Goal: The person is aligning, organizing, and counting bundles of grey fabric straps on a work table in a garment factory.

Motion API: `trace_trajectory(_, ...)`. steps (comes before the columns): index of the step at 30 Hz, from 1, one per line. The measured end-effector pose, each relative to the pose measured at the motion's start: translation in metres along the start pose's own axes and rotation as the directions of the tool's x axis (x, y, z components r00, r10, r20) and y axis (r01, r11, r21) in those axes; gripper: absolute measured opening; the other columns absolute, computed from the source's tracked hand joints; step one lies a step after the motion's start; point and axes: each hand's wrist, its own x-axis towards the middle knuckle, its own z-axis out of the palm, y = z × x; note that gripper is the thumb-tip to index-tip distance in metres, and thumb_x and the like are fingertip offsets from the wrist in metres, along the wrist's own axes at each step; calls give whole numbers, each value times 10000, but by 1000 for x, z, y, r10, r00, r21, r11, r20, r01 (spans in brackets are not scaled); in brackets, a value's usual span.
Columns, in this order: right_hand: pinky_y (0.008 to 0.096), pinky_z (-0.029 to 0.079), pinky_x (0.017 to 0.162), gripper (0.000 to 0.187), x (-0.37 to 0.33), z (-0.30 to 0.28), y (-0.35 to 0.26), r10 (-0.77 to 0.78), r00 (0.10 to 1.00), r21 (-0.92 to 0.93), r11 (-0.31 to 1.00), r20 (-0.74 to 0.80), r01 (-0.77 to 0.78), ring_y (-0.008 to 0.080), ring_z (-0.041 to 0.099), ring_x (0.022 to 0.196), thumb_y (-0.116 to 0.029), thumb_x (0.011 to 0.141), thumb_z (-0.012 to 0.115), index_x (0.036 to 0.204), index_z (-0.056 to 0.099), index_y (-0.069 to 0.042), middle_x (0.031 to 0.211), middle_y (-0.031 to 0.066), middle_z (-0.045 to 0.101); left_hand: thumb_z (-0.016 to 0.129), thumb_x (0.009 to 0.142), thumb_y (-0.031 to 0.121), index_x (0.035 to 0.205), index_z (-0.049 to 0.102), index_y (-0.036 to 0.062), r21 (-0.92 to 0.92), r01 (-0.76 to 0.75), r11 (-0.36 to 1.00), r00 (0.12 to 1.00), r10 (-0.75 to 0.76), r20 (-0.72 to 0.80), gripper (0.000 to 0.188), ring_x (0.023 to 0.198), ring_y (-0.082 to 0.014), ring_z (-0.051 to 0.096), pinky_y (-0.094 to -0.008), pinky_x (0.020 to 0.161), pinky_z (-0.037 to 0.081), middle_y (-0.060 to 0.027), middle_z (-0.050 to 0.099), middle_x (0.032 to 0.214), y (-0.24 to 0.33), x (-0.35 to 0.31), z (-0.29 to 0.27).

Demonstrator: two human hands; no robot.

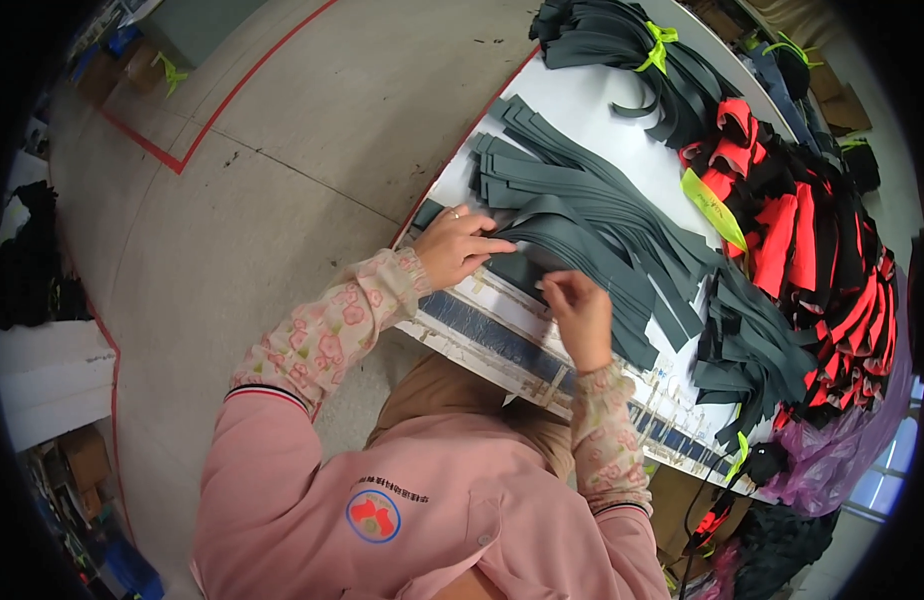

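Dark grey fabric strips (592,205) lie in a fanned, overlapping stack on the white table. My left hand (457,247) is at the strips' near left ends, its fingers closed over the edge of a dark grey strip (542,228) that bows upward beside them. A little to the right, my right hand (580,315) is raised just above the table's near side, thumb and fingertips pinched together. Something small and pale shows at those fingertips, too small to name. Below the hands, a flat dark piece (514,268) lies partly under the strips.
A tied bundle of dark strips (672,90) lies at the table's far end. Red-and-black strips (802,240) are heaped along the right side, with a yellow-green tag (714,210). More dark strips (747,340) lie at the near right. Purple plastic (842,440) hangs beside the table (462,325).
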Motion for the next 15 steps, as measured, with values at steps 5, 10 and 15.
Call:
trace_trajectory(5,202,482,653,81,-32,-67,44,104,978,56,994,-178,-96,53,603,712,-43,904,654,954,665,19,800,15,680,710,768,48,1112,739,181,5,-50,999,999,50,-10,370,835,-269,528,-382,819,431,-76,614,991,3,5,-7)
trace_trajectory(10,245,475,577,80,-51,-80,57,41,978,-113,991,-207,-66,74,576,616,-55,874,680,916,671,11,697,29,649,734,757,86,1117,738,164,-26,-4,1000,998,5,58,369,852,-273,519,-380,812,427,-80,601,987,8,4,-19)
trace_trajectory(15,268,496,593,109,-57,-79,59,27,970,-175,982,-240,-71,117,605,609,-66,860,686,910,676,31,708,95,675,767,722,118,1134,734,158,-29,43,999,993,-39,113,416,867,-269,494,-371,820,431,-65,583,978,9,6,-17)
